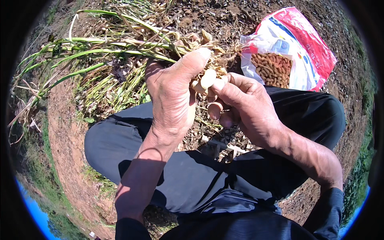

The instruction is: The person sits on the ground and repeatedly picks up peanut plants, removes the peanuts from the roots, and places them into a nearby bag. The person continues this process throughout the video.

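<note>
My left hand (176, 86) is closed around a bunch of peanut plants (124, 50), near the root end. Their long green stems stretch out to the left, and pale pods cluster past my thumb. My right hand (250, 102) pinches a pale peanut pod (209, 78) in that cluster between thumb and fingers. Other pods and dry roots crowd around it, so how this pod joins the plant is hidden. Beyond my right knee, a white and red sack (310, 52) lies open toward me with many loose peanuts (274, 70) in its mouth.
My crossed legs in dark trousers (116, 136) lie under my forearms. A heap of cut stems (112, 90) rests on the soil beyond my left knee. Dry leaf litter (228, 20) covers the far ground, and green plants (356, 168) grow along the right edge.
</note>
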### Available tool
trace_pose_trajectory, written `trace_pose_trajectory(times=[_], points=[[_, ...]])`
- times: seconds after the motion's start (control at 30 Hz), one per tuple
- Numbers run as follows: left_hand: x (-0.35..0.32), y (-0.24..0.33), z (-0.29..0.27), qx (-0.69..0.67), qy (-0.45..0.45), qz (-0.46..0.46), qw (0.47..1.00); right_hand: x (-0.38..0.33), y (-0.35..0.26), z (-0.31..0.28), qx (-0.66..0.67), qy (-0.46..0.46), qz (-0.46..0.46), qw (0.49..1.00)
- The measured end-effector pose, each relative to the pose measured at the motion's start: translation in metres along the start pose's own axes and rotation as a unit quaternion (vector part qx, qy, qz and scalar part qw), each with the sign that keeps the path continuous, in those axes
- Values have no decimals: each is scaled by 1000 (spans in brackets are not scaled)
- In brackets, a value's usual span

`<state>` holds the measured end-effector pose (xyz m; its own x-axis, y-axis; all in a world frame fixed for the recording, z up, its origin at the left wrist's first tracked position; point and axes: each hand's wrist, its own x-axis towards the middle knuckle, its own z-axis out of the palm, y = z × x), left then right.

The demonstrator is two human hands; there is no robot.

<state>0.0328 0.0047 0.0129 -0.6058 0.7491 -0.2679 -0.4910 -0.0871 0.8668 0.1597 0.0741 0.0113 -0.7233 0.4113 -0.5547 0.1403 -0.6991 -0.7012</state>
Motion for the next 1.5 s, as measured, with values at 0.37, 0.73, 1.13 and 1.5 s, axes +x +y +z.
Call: trace_pose_trajectory(times=[0.37, 0.73, 1.13, 1.5], points=[[16, 18, -13, 101, -25, 125, 987, -12, -17, 15, 93, -125, 97, 983], [31, 20, -23, 70, 98, 87, 989, -26, -39, 29, -129, -169, 106, 971], [23, 3, -17, 168, 11, 36, 985, 2, -17, 12, -250, -17, -237, 938], [20, -5, -16, 163, -24, -4, 986, 14, -3, 4, -394, -13, -401, 827]])
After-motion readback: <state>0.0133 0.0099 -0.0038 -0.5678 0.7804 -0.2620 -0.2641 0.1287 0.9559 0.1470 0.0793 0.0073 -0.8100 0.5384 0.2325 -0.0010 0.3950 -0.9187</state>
